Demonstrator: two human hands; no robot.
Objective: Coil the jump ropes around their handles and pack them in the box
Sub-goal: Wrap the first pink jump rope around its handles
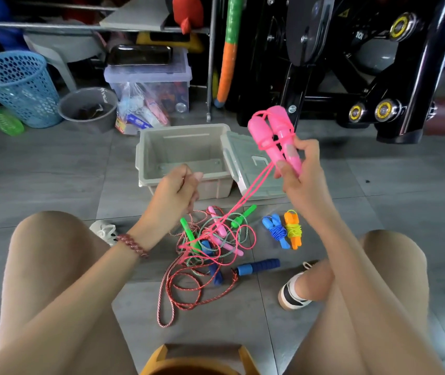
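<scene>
Head view, right hand: the right hand point(301, 169) is closed around the lower ends of a pair of bright pink plastic jump-rope handles point(272, 133), held side by side above the floor.
Handle axis: the long axis is tilted, tops leaning up and to the left, towards the box.
Pink cord point(245, 196): a few turns cross the handles; the rest runs as a double strand down and left into the tangled pile of ropes point(210, 247) on the grey tiled floor point(53, 171).
Left hand: the left hand point(178, 188) is clenched, fingers curled, just left of the strand; no cord shows in it.
Key relation: the loose strand lies right of and below the left hand, which is the nearer one to feed the next turn.
Box: the grey plastic box point(178, 147) stands open, just behind both hands, its lid point(253, 169) hanging to the right below the handles.
Done so far: a blue bundle point(276, 231) and an orange one with yellow cord point(293, 230) lie coiled right of the pile, not yet boxed.
Room: the floor is open between the knees, though the pink strand crosses other ropes and could snag.
</scene>
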